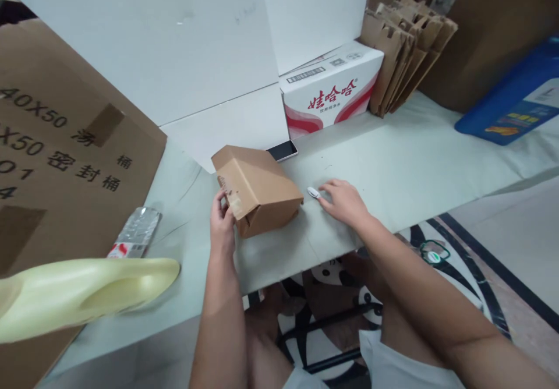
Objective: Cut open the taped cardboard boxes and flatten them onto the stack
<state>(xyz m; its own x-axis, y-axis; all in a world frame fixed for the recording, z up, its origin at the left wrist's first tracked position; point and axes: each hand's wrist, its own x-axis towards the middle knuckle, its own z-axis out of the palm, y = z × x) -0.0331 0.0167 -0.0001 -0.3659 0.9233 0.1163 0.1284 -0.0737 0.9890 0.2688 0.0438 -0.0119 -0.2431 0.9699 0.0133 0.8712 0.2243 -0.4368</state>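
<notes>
A small brown cardboard box [262, 179] rests tilted on the pale tabletop, a strip of tape along its left edge. My left hand [222, 223] grips the box at its taped left end, fingers curled against the side. Just right of the box, my right hand [343, 201] pinches a small white oval tool [313, 193] that looks like a mini box cutter; any blade is too small to make out. The tool is apart from the box. Behind the box lies a dark-screened phone [283, 151], partly hidden by it.
A white drinks carton [332, 92] and folded cardboard [393, 57] stand at the back. A blue jug [515, 98] is at the right. On the left are a big carton [65, 138], a crushed clear bottle [137, 232] and a pale yellow curved object [87, 296].
</notes>
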